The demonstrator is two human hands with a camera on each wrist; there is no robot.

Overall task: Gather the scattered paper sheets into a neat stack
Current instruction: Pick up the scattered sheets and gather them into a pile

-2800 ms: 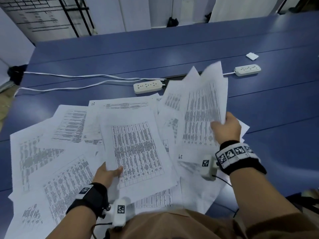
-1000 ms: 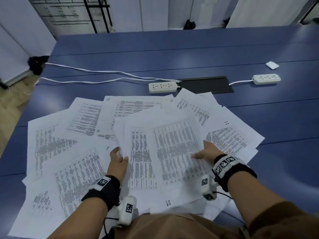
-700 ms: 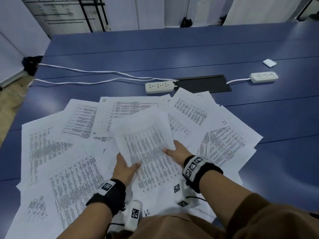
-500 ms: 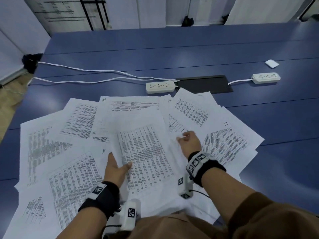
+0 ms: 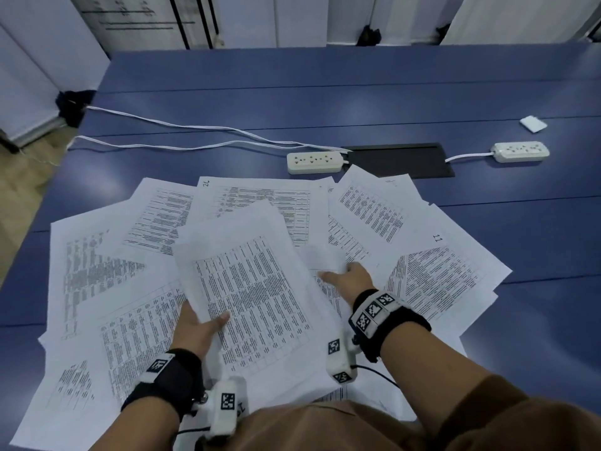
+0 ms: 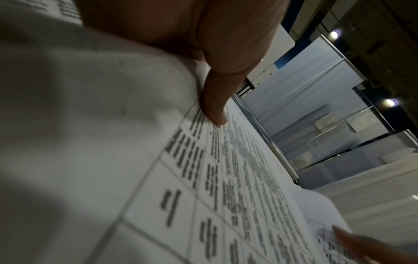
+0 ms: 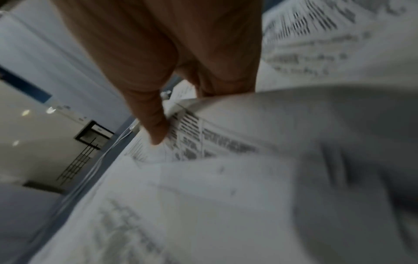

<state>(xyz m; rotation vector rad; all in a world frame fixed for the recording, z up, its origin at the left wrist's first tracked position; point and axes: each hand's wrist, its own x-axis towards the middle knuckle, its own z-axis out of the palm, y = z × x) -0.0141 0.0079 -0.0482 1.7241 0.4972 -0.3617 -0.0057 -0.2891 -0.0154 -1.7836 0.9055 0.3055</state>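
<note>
Several printed paper sheets lie fanned over the near part of the blue table. My left hand grips a small gathered bundle of sheets at its left edge, thumb on the top page and fingers hidden beneath. Just right of the bundle, my right hand pinches the curled-up edge of another loose sheet; its thumb presses on the printed side. A sheet marked 11 lies further right.
Two white power strips with white cables lie beyond the papers, on either side of a black cable hatch. A small white object sits at the far right. Bare table lies behind and to the right.
My right hand laid a sheet on the bundle, squared it, then moved right and took hold of another sheet's edge. The left hand kept its grip on the bundle throughout.
</note>
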